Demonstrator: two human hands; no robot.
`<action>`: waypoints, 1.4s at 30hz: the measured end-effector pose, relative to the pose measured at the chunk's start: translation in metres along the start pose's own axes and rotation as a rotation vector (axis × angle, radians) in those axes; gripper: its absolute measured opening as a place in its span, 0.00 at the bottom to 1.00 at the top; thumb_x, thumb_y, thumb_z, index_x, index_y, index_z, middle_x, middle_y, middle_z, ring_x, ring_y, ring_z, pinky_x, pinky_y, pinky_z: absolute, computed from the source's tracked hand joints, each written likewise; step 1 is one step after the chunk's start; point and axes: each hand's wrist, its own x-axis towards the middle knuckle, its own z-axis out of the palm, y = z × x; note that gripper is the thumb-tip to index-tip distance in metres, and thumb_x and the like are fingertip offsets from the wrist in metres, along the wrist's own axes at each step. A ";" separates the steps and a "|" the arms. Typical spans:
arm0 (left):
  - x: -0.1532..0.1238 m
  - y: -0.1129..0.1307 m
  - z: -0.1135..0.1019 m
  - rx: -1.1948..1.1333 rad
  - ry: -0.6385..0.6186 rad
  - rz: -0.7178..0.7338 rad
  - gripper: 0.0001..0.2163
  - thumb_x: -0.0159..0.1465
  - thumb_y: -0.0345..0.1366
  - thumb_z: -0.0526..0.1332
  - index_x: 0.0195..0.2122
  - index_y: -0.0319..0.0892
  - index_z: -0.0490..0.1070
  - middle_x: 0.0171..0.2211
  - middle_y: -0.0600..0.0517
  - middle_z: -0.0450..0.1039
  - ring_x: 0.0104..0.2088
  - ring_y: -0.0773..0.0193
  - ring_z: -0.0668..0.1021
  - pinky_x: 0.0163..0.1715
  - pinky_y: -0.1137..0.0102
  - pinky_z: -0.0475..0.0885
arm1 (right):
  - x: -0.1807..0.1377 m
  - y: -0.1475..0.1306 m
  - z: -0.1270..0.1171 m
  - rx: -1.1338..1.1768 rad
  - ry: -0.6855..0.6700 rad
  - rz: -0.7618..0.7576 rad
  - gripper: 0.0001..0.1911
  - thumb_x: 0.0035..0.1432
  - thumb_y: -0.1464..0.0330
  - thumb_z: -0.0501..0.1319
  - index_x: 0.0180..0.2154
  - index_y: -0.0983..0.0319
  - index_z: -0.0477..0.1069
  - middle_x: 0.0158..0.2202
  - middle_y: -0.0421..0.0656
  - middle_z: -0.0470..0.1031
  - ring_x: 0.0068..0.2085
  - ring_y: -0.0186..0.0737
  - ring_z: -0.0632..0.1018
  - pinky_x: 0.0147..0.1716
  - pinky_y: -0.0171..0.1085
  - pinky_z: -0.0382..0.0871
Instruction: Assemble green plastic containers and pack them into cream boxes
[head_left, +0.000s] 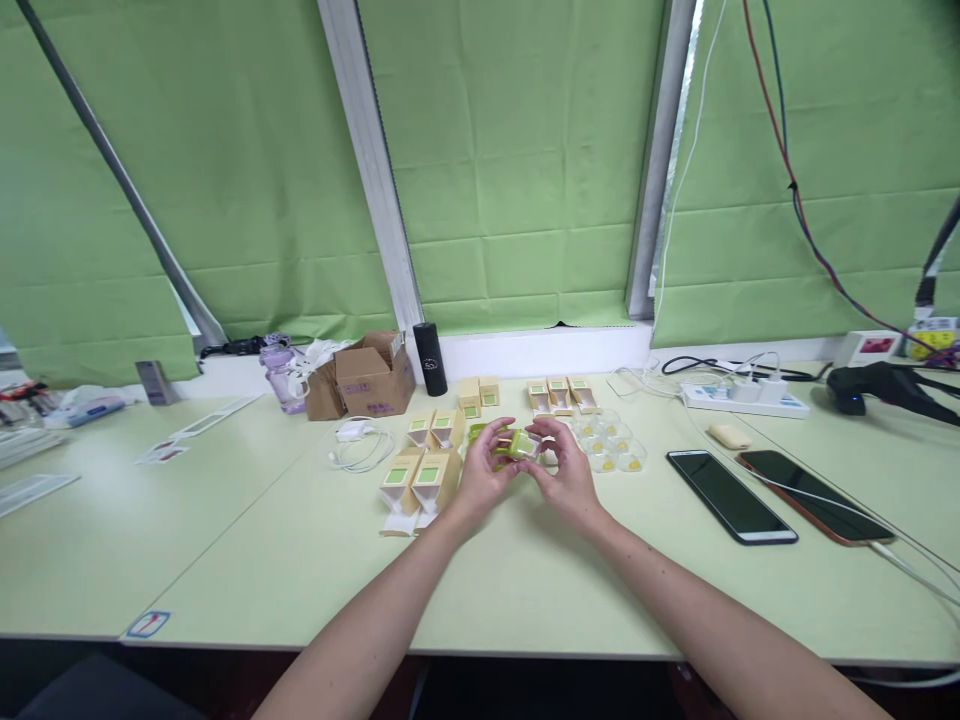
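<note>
Between my two hands, a little above the table, is a small green and clear plastic piece (523,446); its exact kind is too small to make out. My left hand (484,468) pinches it from the left, fingers curled. From the right, my right hand (568,472) closes its thumb and fingertips on it. Further green bits show behind the left fingers, partly hidden. Left of my hands stand several cream cardboard boxes (437,474) with green windows and open flaps. Just right of my right hand lies a clear plastic tray (616,440) of rounded cups with yellow spots.
Behind are more small cream boxes (559,394), a brown carton (373,375), a black bottle (430,360) and a purple bottle (283,376). A white charger cable (360,440) lies left. Two phones (731,497), a power strip (746,397) and loose cables occupy the right.
</note>
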 end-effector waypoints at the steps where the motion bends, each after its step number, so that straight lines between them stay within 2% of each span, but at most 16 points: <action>1: 0.000 0.000 0.000 0.006 -0.002 -0.002 0.30 0.57 0.33 0.76 0.60 0.45 0.71 0.56 0.42 0.75 0.58 0.52 0.77 0.54 0.60 0.77 | 0.000 0.001 0.000 -0.005 -0.004 -0.006 0.28 0.55 0.68 0.72 0.57 0.54 0.70 0.56 0.48 0.78 0.56 0.53 0.78 0.52 0.51 0.74; 4: 0.001 -0.002 0.000 0.044 -0.002 -0.002 0.28 0.56 0.32 0.75 0.58 0.44 0.73 0.54 0.42 0.76 0.54 0.52 0.80 0.51 0.61 0.77 | 0.000 0.002 -0.001 0.004 -0.013 -0.004 0.30 0.55 0.69 0.72 0.58 0.53 0.69 0.56 0.48 0.77 0.57 0.53 0.78 0.53 0.51 0.74; 8: 0.000 -0.005 -0.001 0.141 0.008 0.013 0.23 0.58 0.32 0.74 0.55 0.43 0.75 0.59 0.41 0.75 0.54 0.52 0.80 0.53 0.59 0.76 | 0.000 0.002 -0.003 0.066 -0.035 0.029 0.31 0.56 0.68 0.72 0.59 0.52 0.67 0.56 0.48 0.77 0.59 0.53 0.77 0.54 0.51 0.73; 13: -0.003 -0.002 -0.002 0.290 0.018 0.046 0.22 0.60 0.36 0.74 0.55 0.44 0.75 0.57 0.42 0.77 0.52 0.52 0.80 0.52 0.58 0.74 | 0.001 -0.003 -0.006 0.127 -0.054 -0.007 0.25 0.62 0.64 0.68 0.59 0.52 0.68 0.56 0.49 0.77 0.60 0.53 0.77 0.54 0.50 0.72; 18: -0.005 0.006 -0.002 0.411 -0.013 0.073 0.21 0.58 0.35 0.74 0.53 0.44 0.77 0.51 0.44 0.79 0.48 0.52 0.79 0.50 0.59 0.74 | 0.007 -0.004 -0.011 0.069 0.139 0.004 0.17 0.63 0.62 0.65 0.53 0.53 0.71 0.51 0.47 0.78 0.55 0.51 0.77 0.50 0.48 0.70; 21: -0.007 0.006 0.000 0.479 -0.061 0.080 0.21 0.57 0.33 0.75 0.52 0.45 0.78 0.48 0.45 0.78 0.47 0.52 0.79 0.50 0.59 0.73 | 0.012 0.001 -0.014 0.048 0.229 0.079 0.14 0.63 0.63 0.62 0.51 0.55 0.72 0.46 0.46 0.78 0.49 0.50 0.77 0.46 0.46 0.69; 26: -0.010 0.002 0.002 0.636 -0.149 0.071 0.20 0.55 0.32 0.75 0.49 0.45 0.79 0.47 0.46 0.78 0.49 0.49 0.78 0.53 0.56 0.72 | 0.016 0.009 -0.016 0.059 0.271 0.147 0.13 0.59 0.65 0.62 0.46 0.57 0.74 0.40 0.44 0.77 0.44 0.48 0.77 0.42 0.44 0.69; 31: -0.011 0.006 0.004 0.761 -0.238 0.123 0.18 0.55 0.33 0.76 0.47 0.46 0.79 0.44 0.47 0.79 0.48 0.46 0.77 0.54 0.53 0.69 | 0.015 0.010 -0.014 0.084 0.267 0.164 0.11 0.58 0.65 0.62 0.43 0.57 0.75 0.38 0.44 0.78 0.42 0.48 0.77 0.41 0.44 0.70; 37: -0.012 0.016 0.006 0.873 -0.296 0.056 0.18 0.57 0.35 0.75 0.47 0.44 0.77 0.46 0.46 0.78 0.50 0.45 0.76 0.55 0.53 0.67 | 0.015 0.011 -0.014 0.063 0.265 0.168 0.09 0.57 0.65 0.62 0.40 0.59 0.75 0.35 0.43 0.78 0.39 0.46 0.78 0.40 0.43 0.71; 42: -0.012 0.023 0.008 0.927 -0.344 0.000 0.18 0.58 0.36 0.73 0.49 0.43 0.76 0.47 0.46 0.78 0.52 0.47 0.75 0.57 0.53 0.66 | 0.014 0.013 -0.015 -0.030 0.253 0.168 0.11 0.55 0.68 0.58 0.39 0.60 0.76 0.34 0.43 0.79 0.39 0.46 0.78 0.38 0.42 0.70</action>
